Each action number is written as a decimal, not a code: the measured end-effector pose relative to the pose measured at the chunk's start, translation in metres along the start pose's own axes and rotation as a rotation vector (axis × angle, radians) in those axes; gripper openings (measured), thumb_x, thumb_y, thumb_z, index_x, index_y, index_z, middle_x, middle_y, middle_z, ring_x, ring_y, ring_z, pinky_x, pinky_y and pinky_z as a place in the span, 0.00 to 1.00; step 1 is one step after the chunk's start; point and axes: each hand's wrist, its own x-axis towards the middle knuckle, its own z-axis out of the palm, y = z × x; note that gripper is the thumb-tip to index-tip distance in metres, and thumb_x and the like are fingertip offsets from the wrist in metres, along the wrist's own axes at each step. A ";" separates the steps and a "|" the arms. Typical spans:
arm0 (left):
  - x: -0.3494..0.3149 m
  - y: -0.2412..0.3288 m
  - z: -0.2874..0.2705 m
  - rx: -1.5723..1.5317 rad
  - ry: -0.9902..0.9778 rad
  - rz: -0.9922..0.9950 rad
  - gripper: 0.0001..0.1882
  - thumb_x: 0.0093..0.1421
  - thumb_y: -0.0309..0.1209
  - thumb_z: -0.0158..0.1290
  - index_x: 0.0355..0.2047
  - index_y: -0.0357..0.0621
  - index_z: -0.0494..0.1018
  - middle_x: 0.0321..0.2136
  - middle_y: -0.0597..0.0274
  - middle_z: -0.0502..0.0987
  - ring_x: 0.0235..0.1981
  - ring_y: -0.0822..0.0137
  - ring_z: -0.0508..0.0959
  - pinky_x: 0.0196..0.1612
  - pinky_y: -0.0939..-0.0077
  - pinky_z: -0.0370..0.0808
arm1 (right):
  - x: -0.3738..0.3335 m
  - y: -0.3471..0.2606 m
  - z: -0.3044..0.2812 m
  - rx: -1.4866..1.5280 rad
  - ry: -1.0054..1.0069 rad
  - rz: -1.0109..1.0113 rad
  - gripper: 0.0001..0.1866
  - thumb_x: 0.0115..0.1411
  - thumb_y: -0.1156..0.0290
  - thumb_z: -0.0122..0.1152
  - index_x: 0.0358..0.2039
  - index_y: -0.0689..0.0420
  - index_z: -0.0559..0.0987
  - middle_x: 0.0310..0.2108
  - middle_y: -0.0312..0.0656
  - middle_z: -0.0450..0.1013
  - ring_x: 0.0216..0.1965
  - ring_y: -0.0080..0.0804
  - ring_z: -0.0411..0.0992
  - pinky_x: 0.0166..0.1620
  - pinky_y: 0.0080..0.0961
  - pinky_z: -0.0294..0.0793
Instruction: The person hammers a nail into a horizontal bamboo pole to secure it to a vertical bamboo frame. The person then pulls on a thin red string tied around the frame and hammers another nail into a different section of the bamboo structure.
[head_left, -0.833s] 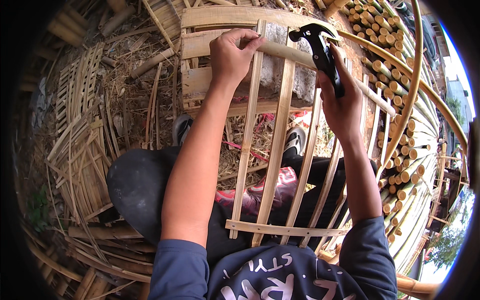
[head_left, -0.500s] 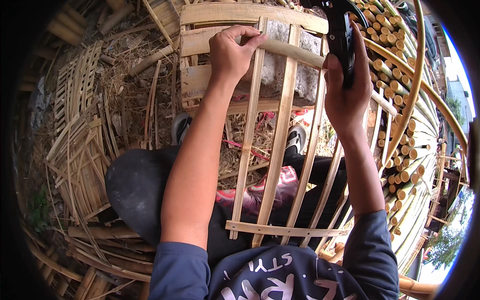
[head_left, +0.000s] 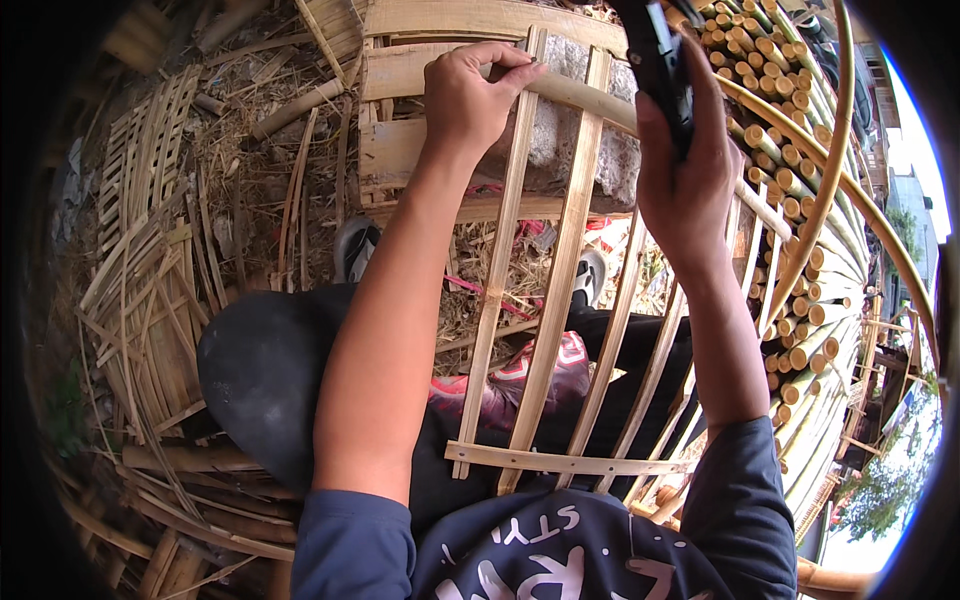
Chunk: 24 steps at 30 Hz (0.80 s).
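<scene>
A rack of narrow bamboo slats [head_left: 553, 270] leans from my lap up to a wooden crate. A round pole [head_left: 590, 102] crosses its far end, and a thin strip [head_left: 560, 463] with nail heads crosses the near end. My left hand [head_left: 470, 105] pinches a small dark nail-like piece over the leftmost slat, where it meets the pole. My right hand [head_left: 690, 200] is closed around a black tool [head_left: 660, 65], raised over the pole to the right. The tool's far end is blurred and partly cut off, so its kind is unclear.
Under the rack's far end stands the wooden crate [head_left: 395, 150] with a rough grey block [head_left: 615, 165]. Cut bamboo poles [head_left: 800, 290] are stacked at right, with a bent pole [head_left: 835, 150] before them. Woven slats and offcuts [head_left: 150, 270] lie at left.
The black tool has tilted and moved slightly left and up with my right hand. My left hand keeps its pinch at the slat, and the view has shifted a little.
</scene>
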 end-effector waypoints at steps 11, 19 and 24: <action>-0.018 -0.024 0.006 -0.010 0.023 0.069 0.07 0.55 0.32 0.68 0.32 0.42 0.85 0.38 0.60 0.86 0.56 0.57 0.78 0.59 0.67 0.72 | -0.026 0.005 0.009 -0.200 -0.358 0.063 0.27 0.64 0.76 0.59 0.62 0.63 0.66 0.31 0.58 0.79 0.32 0.53 0.81 0.32 0.39 0.79; -0.019 -0.015 0.006 0.061 -0.056 -0.092 0.07 0.55 0.32 0.67 0.31 0.41 0.85 0.36 0.60 0.86 0.50 0.66 0.82 0.56 0.72 0.74 | -0.031 0.020 0.018 -0.045 -0.290 0.006 0.25 0.63 0.76 0.61 0.60 0.64 0.69 0.32 0.57 0.80 0.29 0.51 0.81 0.33 0.40 0.79; 0.003 -0.015 0.009 -0.023 -0.066 0.022 0.09 0.55 0.32 0.68 0.31 0.40 0.85 0.40 0.57 0.85 0.50 0.65 0.82 0.55 0.72 0.74 | -0.011 0.016 0.016 0.013 0.141 -0.025 0.27 0.64 0.74 0.60 0.63 0.61 0.66 0.30 0.55 0.80 0.27 0.50 0.81 0.29 0.39 0.78</action>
